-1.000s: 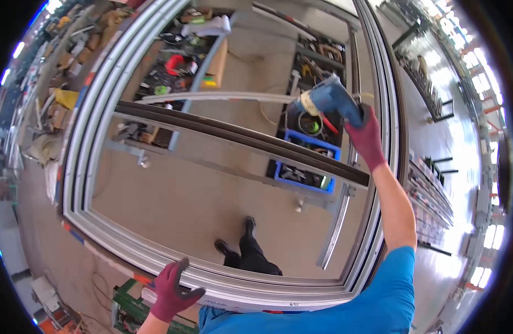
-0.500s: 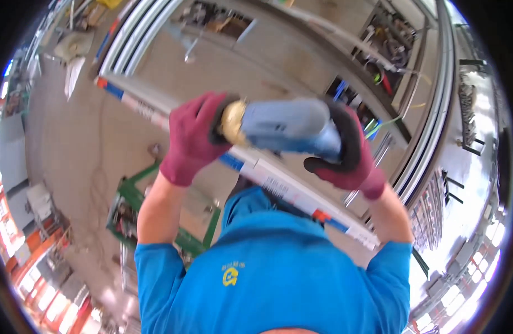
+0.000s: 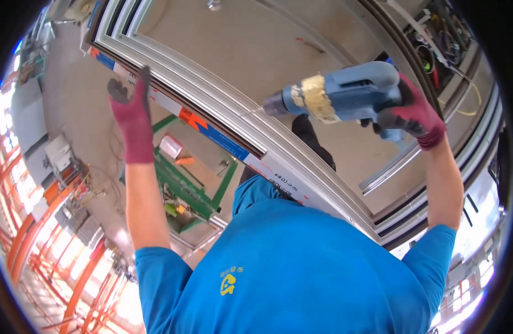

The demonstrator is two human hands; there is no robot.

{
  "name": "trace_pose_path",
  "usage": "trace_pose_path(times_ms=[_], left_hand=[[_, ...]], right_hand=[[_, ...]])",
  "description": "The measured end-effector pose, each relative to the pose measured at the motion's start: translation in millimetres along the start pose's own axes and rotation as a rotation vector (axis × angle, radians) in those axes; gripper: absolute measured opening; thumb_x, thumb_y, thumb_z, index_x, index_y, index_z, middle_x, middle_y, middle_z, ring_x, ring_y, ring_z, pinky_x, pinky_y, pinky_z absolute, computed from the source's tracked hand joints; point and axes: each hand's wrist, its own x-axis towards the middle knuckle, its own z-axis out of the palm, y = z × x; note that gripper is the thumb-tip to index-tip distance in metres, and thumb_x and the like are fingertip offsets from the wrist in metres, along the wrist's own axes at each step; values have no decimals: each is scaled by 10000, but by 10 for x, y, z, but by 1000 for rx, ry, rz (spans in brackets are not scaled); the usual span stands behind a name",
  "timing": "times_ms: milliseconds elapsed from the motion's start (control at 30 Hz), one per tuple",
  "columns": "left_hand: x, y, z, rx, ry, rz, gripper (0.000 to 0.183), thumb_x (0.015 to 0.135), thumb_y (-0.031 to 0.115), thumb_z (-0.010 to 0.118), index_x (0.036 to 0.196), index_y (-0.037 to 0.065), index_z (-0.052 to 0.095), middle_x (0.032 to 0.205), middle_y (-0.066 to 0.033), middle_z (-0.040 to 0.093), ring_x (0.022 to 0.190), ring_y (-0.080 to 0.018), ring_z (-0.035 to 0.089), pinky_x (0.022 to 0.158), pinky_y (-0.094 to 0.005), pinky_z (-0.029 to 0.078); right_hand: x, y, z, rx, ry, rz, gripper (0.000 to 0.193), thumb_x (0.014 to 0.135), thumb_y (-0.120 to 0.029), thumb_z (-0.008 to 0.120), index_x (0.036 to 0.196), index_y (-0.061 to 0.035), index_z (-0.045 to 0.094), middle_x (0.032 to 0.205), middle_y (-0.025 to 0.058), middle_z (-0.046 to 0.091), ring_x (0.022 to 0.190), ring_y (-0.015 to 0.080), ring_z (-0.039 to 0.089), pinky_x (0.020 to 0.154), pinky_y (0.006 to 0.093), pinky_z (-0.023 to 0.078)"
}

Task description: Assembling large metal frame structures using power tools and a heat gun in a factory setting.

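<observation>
My right hand (image 3: 412, 114), in a maroon glove with dark fingertips, is wrapped around the handle of a blue power drill (image 3: 359, 89). Yellowish tape circles the drill's body, and its thin bit points left, at the near rail of a large metal frame (image 3: 312, 161). Whether the bit touches the rail cannot be made out. My left hand (image 3: 133, 119), gloved alike, holds nothing. Its fingers are apart, beside the outer edge of the rail near the left corner. A dark-edged metal strip (image 3: 212, 119) runs along that rail, above blue, white and orange printed film (image 3: 220, 142).
Below the frame, on the left, stands a green metal stand (image 3: 184, 186) holding small items. A loose silver profile (image 3: 387, 172) lies inside the frame at right. Tools and a yellow cord (image 3: 473, 106) are at the far right. Orange racks (image 3: 78, 284) stand at the lower left.
My left hand has let go of the drill's front end and moved left to the rail. The right hand has swung the drill to the right, its bit now pointing left.
</observation>
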Motion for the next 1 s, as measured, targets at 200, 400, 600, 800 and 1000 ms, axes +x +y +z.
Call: trace_pose_path(times_ms=[200,400,600,800,1000], left_hand=[[314,-47,416,299,196,-405,570,855,169,850,1299,-108,625,1133,-108,699,997,-216,656,867,-394,542],[446,-157,361,432,345,-458,497,846,223,858,1209,-62,674,1112,-111,706,942,-232,658,848,-371,551],[451,-126,388,378,340,-541,441,861,198,834,1197,-33,667,1107,-119,719,930,-261,695,847,-378,580],[433,-113,375,375,327,-498,358,868,161,820,1134,-30,676,1049,-132,722,924,-269,712,844,-385,599],[446,-152,283,354,272,-436,371,867,185,824,1136,-27,681,1031,-132,723,911,-268,714,839,-379,601]], right_hand=[[413,376,-507,153,-166,-6,781,752,-79,787,1462,9,473,1108,197,711,766,294,752,591,368,601],[697,802,-808,-90,-183,-107,963,626,-198,892,1485,3,506,1374,139,626,1293,261,583,1104,418,461],[809,878,-791,-67,-252,-92,1001,613,-251,905,1492,2,499,1375,156,626,1263,270,602,1080,421,485],[779,946,-781,27,-229,-29,1016,603,-271,915,1492,-4,501,1381,167,620,1259,284,607,1079,437,487],[774,983,-808,-20,-251,-25,1028,621,-314,921,1503,-5,491,1388,172,618,1270,290,603,1087,436,479]])
